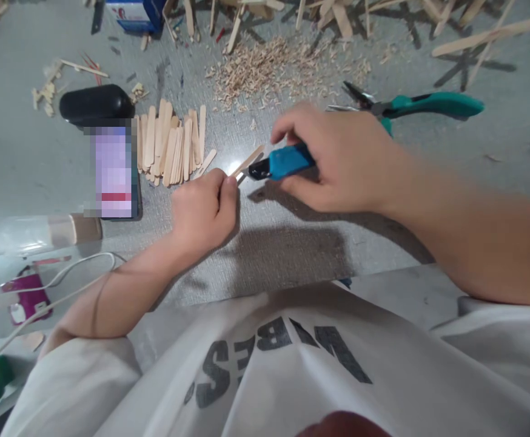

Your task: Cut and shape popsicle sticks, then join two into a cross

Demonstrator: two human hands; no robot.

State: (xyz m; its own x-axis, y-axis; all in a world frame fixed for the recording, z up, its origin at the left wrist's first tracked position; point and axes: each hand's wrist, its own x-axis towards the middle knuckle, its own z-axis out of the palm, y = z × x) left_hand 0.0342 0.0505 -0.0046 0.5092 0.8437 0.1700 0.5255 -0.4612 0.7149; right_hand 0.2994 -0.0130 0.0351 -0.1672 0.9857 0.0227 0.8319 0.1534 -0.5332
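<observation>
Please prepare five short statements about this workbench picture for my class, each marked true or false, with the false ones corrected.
1. The right hand holds a blue cutter. True.
2. The left hand grips a thin wooden stick. True.
3. The wood shavings lie between the hands and the person's chest. False: the wood shavings lie beyond the hands.
4. The pliers have red handles. False: the pliers' handles are green and black.
5. A cluster of flat sticks lies left of the blue cutter. True.
</observation>
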